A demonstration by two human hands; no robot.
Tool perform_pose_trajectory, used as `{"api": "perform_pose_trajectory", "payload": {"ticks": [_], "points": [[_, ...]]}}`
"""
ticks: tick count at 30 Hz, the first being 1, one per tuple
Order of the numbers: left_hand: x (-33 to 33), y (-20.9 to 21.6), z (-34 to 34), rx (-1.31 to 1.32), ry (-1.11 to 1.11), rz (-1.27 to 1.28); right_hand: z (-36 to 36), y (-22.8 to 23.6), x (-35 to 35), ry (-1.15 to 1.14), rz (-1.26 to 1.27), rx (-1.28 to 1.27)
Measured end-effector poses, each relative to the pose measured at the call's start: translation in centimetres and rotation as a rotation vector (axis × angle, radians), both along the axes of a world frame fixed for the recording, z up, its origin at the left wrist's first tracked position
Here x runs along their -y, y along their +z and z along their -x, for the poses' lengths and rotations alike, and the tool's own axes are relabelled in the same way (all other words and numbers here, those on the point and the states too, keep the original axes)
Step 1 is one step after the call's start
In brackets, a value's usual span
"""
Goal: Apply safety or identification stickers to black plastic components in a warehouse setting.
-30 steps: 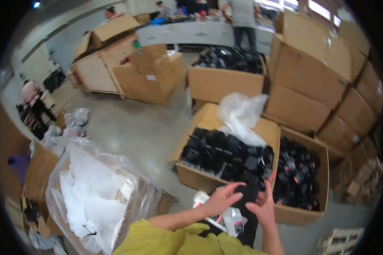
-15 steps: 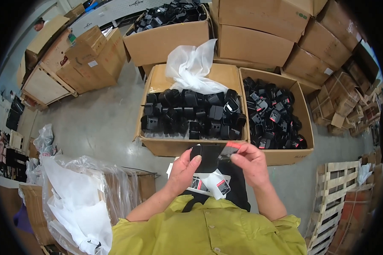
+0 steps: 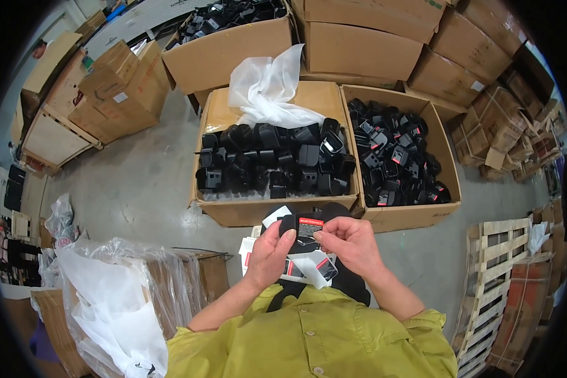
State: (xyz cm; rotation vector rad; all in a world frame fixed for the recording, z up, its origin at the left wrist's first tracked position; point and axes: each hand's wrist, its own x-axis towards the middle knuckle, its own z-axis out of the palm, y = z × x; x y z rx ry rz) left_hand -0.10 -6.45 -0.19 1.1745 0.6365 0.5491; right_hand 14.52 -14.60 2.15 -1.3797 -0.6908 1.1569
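Observation:
My left hand [image 3: 269,255] grips a black plastic part [image 3: 290,225] by its left side, thumb across the front. A sticker [image 3: 310,228], red along its top and dark below, lies against the part's flat face. My right hand [image 3: 353,247] pinches the sticker's lower right edge between thumb and forefinger. Beneath my hands, on my lap, are white sheets [image 3: 309,264] bearing more red and black stickers. Whether the sticker is fully stuck down I cannot tell.
Ahead stands an open carton [image 3: 274,206] of black parts, with white foam wrap [image 3: 268,94] on its flap. The carton [image 3: 409,217] to its right holds stickered parts. Plastic-covered boxes [image 3: 138,277] stand at left, a wooden pallet [image 3: 491,277] at right, stacked cartons [image 3: 365,50] behind.
The right hand has brought the sticker left and down onto the black part's face. Before, it held the sticker at the part's right edge. The view has shifted slightly.

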Motion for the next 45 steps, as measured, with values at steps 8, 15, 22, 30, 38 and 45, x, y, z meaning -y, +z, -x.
{"api": "perform_pose_trajectory", "payload": {"ticks": [8,15,22,30,38,45], "points": [[0.1,0.2,0.2,-0.079,-0.003,-0.189,0.1,-0.2,-0.2,-0.020,0.025,0.153],[0.3,0.1,0.3,-0.060,0.008,-0.162,0.1,0.0,-0.2,0.005,0.055,0.148],[0.4,-0.1,0.4,-0.014,0.008,-0.139,0.1,-0.1,-0.2,0.033,0.068,0.225],[0.8,0.1,0.7,-0.114,0.019,-0.290,0.4,-0.3,-0.3,0.000,0.064,0.273],[1.4,0.1,0.3,-0.114,0.119,-0.325,-1.2,-0.8,-1.0,-0.034,0.026,1.135],[1.5,-1.2,-0.6,0.020,0.033,0.054,-0.6,-5.7,-0.9,0.070,0.038,0.271]]}}
